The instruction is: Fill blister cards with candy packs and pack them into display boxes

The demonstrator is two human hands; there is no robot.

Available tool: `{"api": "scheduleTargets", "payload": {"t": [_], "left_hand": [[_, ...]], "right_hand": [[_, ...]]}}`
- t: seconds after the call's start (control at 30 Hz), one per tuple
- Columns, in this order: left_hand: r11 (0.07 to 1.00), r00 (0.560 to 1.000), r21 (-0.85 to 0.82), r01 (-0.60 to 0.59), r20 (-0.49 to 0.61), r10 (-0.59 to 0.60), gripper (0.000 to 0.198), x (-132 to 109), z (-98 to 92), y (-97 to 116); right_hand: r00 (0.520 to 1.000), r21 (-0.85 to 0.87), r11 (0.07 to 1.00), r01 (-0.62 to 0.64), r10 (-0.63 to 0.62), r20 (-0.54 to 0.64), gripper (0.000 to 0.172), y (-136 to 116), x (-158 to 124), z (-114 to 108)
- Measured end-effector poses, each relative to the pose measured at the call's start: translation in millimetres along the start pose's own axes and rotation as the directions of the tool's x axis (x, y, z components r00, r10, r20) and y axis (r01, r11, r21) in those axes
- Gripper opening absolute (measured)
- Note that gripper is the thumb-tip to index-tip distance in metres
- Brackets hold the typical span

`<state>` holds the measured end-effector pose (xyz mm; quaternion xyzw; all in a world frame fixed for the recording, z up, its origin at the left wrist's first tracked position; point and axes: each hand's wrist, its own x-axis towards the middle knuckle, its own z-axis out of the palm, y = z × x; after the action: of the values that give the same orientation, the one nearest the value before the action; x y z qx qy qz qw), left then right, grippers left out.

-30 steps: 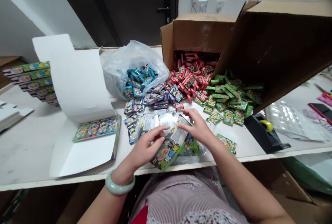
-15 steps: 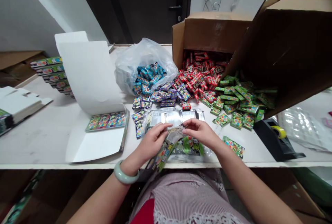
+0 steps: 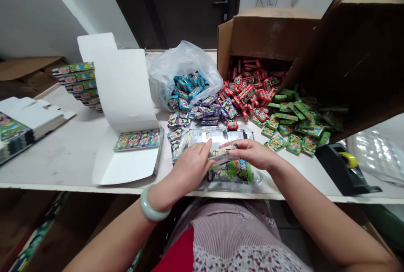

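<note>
My left hand (image 3: 193, 163) is closed on the left end of a pale, folded, printed plastic bag (image 3: 222, 152) with dark markings. My right hand (image 3: 251, 153) pinches its right end between thumb and fingers. Part of the bag is hidden by the hands. Right below lie flat clear-edged plastic bags (image 3: 232, 173) with a green and black print, stacked on the table. Behind the hands are more silver and clear bags (image 3: 213, 136), with one small red box (image 3: 232, 125) on their far edge.
Small purple boxes (image 3: 206, 112), red boxes (image 3: 248, 91) and green boxes (image 3: 295, 116) spill near a cardboard carton (image 3: 271, 36). A plastic sack (image 3: 160, 83) holds blue boxes. An opened white box (image 3: 126, 87) stands left; a tape dispenser (image 3: 341, 171) sits right.
The long printed strip hanging below my left hand no longer shows; a pale folded face is between my hands. The green packet beside my right forearm is out of sight. The view has shifted slightly.
</note>
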<state>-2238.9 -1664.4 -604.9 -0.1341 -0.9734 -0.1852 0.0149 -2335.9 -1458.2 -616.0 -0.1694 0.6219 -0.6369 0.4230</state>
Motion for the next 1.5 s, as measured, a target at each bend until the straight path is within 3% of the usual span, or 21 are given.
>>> {"api": "scheduleTargets", "payload": {"t": [0.2, 0.27, 0.3, 0.33, 0.4, 0.43, 0.5, 0.57, 0.63, 0.67, 0.7, 0.8, 0.87, 1.0, 1.1, 1.17, 1.23, 1.37, 1.5], "left_hand": [[0.975, 0.992, -0.215, 0.053, -0.099, -0.076, 0.028, 3.8, 10.8, -11.9], [0.933, 0.981, -0.345, 0.098, -0.122, -0.148, 0.026, 4.1, 10.5, -17.5], [0.894, 0.969, -0.428, 0.136, -0.131, -0.211, 0.025, 4.1, 9.4, -19.5], [0.836, 0.948, -0.516, 0.185, -0.132, -0.291, 0.024, 4.1, 7.9, -20.4], [0.674, 0.883, -0.686, 0.276, -0.096, -0.46, 0.023, 4.7, 4.8, -18.5], [0.58, 0.85, -0.756, 0.304, -0.06, -0.523, 0.022, 5.6, 3.9, -15.5], [0.4, 0.817, -0.868, 0.294, 0.011, -0.577, 0.021, 8.7, 5.0, -7.3], [0.238, 0.813, -0.936, 0.261, 0.08, -0.577, 0.019, 12.3, 9.8, 0.2], [0.004, 0.807, -0.978, 0.206, 0.168, -0.566, 0.024, 13.8, 15.5, 4.0], [-0.082, 0.818, -0.979, 0.187, 0.201, -0.539, 0.028, 12.8, 18.0, 4.4], [-0.11, 0.829, -0.979, 0.169, 0.202, -0.522, 0.03, 10.6, 20.0, 4.2], [0.036, 0.844, -0.966, 0.257, 0.206, -0.496, 0.033, -2.2, 26.0, 2.0], [0.109, 0.816, -0.936, 0.334, 0.229, -0.53, 0.025, -11.8, 32.5, 0.7], [-0.038, 0.743, -0.977, 0.21, 0.185, -0.643, 0.024, -23.5, 50.7, 1.3], [-0.173, 0.77, -0.968, 0.182, 0.25, -0.587, 0.031, -25.3, 58.5, 3.8], [-0.252, 0.8, -0.946, 0.204, 0.309, -0.514, 0.035, -21.9, 55.9, 3.8], [-0.302, 0.819, -0.942, 0.146, 0.286, -0.497, 0.041, -13.6, 47.9, 1.8], [-0.24, 0.774, -0.971, -0.023, 0.134, -0.619, 0.032, 10.6, 32.1, -3.4], [-0.267, 0.755, -0.962, -0.048, 0.14, -0.64, 0.03, 20.5, 37.8, -1.1]], "right_hand": [[0.992, -0.139, 0.983, 0.124, -0.125, -0.003, 0.023, -4.2, 5.0, 5.4], [0.966, -0.287, 0.936, 0.204, -0.24, -0.095, 0.021, -4.7, 1.7, 10.2], [0.924, -0.382, 0.891, 0.247, -0.335, -0.184, 0.021, -4.0, -1.2, 13.4], [0.85, -0.47, 0.838, 0.276, -0.441, -0.288, 0.024, -2.3, -4.3, 17.0], [0.695, -0.531, 0.795, 0.293, -0.559, -0.453, 0.046, 3.8, -9.5, 25.7], [0.681, -0.482, 0.822, 0.303, -0.54, -0.494, 0.057, 7.9, -10.7, 30.3], [0.818, -0.258, 0.921, 0.291, -0.38, -0.432, 0.06, 16.7, -9.3, 38.4], [0.922, -0.095, 0.974, 0.204, -0.224, -0.315, 0.043, 24.2, -4.2, 42.5], [0.932, -0.084, 0.986, 0.141, -0.161, -0.326, 0.035, 29.9, 1.6, 40.4], [0.921, -0.103, 0.987, 0.125, -0.154, -0.357, 0.035, 32.2, 4.0, 37.2], [0.911, -0.118, 0.987, 0.111, -0.149, -0.384, 0.035, 34.5, 6.0, 33.1], [0.878, -0.128, 0.99, 0.065, -0.118, -0.465, 0.035, 40.6, 9.4, 22.5], [0.868, -0.107, 0.992, 0.065, -0.11, -0.484, 0.034, 43.4, 9.3, 23.3], [0.943, -0.105, 0.991, 0.078, -0.107, -0.314, 0.027, 44.7, 5.5, 42.6], [0.941, -0.148, 0.986, 0.078, -0.122, -0.317, 0.026, 45.9, 4.0, 52.4], [0.927, -0.135, 0.988, 0.077, -0.121, -0.356, 0.028, 49.4, 2.8, 52.7], [0.933, -0.138, 0.989, 0.055, -0.1, -0.347, 0.031, 55.4, 0.3, 51.4], [0.952, -0.227, 0.974, 0.004, -0.073, -0.298, 0.036, 68.8, -7.8, 50.6], [0.954, -0.238, 0.971, -0.019, -0.054, -0.294, 0.037, 68.2, -20.7, 45.2]]}}
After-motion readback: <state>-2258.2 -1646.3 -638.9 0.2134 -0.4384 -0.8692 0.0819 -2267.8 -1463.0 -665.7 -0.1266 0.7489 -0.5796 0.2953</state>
